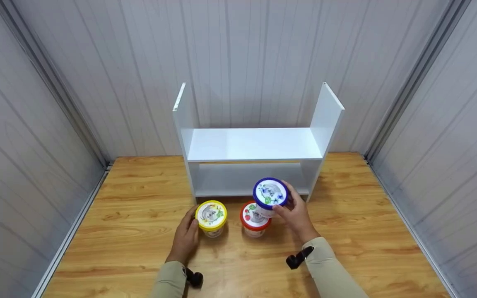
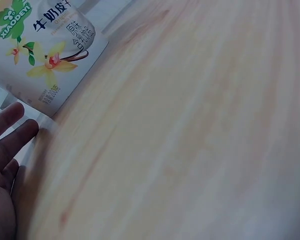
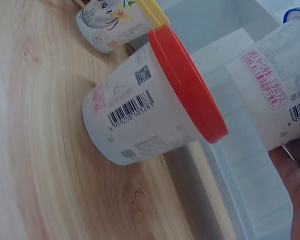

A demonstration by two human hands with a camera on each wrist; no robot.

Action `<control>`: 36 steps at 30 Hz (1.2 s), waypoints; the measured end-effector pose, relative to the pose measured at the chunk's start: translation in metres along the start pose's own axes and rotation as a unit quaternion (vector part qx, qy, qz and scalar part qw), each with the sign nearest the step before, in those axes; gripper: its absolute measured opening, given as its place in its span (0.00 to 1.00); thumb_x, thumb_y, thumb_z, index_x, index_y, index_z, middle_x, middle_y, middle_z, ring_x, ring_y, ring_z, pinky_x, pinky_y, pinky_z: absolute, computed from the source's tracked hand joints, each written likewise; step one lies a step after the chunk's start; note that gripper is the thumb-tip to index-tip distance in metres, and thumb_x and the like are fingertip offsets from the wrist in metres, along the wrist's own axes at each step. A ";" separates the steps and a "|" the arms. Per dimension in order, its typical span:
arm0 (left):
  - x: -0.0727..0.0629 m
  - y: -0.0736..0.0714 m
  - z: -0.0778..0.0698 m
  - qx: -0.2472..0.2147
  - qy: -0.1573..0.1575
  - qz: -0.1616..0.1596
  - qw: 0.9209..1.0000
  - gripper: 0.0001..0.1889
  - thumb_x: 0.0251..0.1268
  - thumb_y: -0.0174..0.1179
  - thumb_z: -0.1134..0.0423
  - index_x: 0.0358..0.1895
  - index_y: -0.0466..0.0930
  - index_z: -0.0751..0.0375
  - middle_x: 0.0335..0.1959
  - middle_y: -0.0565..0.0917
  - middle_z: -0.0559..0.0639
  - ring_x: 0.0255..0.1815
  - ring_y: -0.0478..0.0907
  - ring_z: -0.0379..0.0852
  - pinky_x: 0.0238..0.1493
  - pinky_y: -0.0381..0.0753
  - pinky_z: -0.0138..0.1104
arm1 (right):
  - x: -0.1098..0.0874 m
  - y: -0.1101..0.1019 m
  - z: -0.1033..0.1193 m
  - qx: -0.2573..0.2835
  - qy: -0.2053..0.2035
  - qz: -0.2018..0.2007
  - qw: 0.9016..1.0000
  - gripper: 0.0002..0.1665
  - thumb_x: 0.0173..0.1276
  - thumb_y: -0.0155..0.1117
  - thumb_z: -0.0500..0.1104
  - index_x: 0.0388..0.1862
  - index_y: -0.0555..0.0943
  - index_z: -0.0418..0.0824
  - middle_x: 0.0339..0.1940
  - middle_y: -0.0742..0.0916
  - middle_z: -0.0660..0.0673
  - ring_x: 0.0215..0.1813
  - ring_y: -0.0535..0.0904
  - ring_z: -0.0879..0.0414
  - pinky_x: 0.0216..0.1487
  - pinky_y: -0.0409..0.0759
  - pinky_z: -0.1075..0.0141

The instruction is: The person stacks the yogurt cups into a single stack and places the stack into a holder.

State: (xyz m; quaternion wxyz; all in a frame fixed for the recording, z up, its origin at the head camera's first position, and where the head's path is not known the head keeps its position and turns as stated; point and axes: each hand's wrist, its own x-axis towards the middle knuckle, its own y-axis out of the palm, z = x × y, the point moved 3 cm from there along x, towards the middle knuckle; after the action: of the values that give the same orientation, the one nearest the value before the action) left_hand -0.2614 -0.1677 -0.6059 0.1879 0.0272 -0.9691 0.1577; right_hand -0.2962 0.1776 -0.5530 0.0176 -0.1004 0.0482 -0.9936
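Observation:
My right hand [image 1: 298, 215] grips a white paper tub with a blue lid [image 1: 271, 193], raised above the wooden surface. In the right wrist view, fingers support the blue-lidded tub [image 3: 277, 85] low on its side. Partly behind it in the head view stands a red-lidded tub [image 1: 255, 217], upright on the wood. My left hand [image 1: 185, 238] is at the left side of a yellow-lidded tub [image 1: 211, 216], which also stands upright. The left wrist view shows extended fingers by the lower edge of this tub [image 2: 45, 60]; whether they touch it I cannot tell.
Behind the tubs stands a white two-level shelf [image 1: 255, 145] with tall side panels. Pale panelled walls [image 1: 246, 62] enclose the wooden tabletop [image 1: 139, 231] at the back and both sides. A dark wrist camera sits on each cuff.

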 end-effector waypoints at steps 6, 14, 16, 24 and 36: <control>0.001 0.001 0.006 -0.001 0.000 -0.005 1.000 0.22 0.79 0.47 0.71 0.72 0.66 0.72 0.70 0.72 0.67 0.73 0.66 0.61 0.73 0.61 0.27 | 0.001 0.009 0.001 -0.007 -0.003 0.012 1.000 0.47 0.65 0.75 0.42 0.80 0.63 0.50 0.76 0.71 0.41 0.75 0.67 0.43 0.74 0.66 0.49; 0.004 0.008 0.045 0.001 0.003 -0.018 1.000 0.23 0.80 0.48 0.69 0.74 0.67 0.65 0.71 0.73 0.60 0.73 0.67 0.58 0.74 0.63 0.34 | 0.002 0.019 0.004 -0.016 -0.016 0.017 1.000 0.49 0.63 0.76 0.41 0.80 0.63 0.46 0.76 0.71 0.39 0.75 0.67 0.42 0.74 0.66 0.48; 0.004 0.007 0.046 0.001 -0.002 -0.014 1.000 0.23 0.81 0.48 0.67 0.74 0.67 0.64 0.71 0.73 0.59 0.73 0.66 0.57 0.75 0.64 0.42 | 0.003 0.022 0.005 -0.019 -0.024 0.021 0.999 0.49 0.63 0.76 0.41 0.80 0.63 0.44 0.75 0.72 0.38 0.74 0.68 0.42 0.74 0.67 0.48; 0.004 0.006 0.046 -0.007 -0.013 -0.008 1.000 0.23 0.81 0.48 0.63 0.74 0.67 0.62 0.72 0.72 0.57 0.75 0.65 0.56 0.75 0.61 0.49 | 0.005 0.033 0.006 -0.011 -0.007 0.039 0.999 0.49 0.64 0.76 0.45 0.80 0.62 0.46 0.76 0.71 0.39 0.75 0.67 0.43 0.75 0.65 0.47; 0.002 0.003 0.014 -0.010 -0.002 -0.019 1.000 0.22 0.79 0.47 0.71 0.71 0.68 0.72 0.69 0.73 0.67 0.72 0.66 0.64 0.74 0.62 0.53 | 0.006 0.049 0.008 0.014 0.001 0.058 0.998 0.49 0.64 0.75 0.50 0.80 0.62 0.52 0.76 0.71 0.43 0.74 0.67 0.44 0.74 0.67 0.48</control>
State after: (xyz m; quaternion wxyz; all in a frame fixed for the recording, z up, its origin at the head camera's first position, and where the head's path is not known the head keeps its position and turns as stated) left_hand -0.2682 -0.1690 -0.6186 0.1891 0.0440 -0.9703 0.1440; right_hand -0.2989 0.1279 -0.5492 0.0762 -0.0961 0.0396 -0.9917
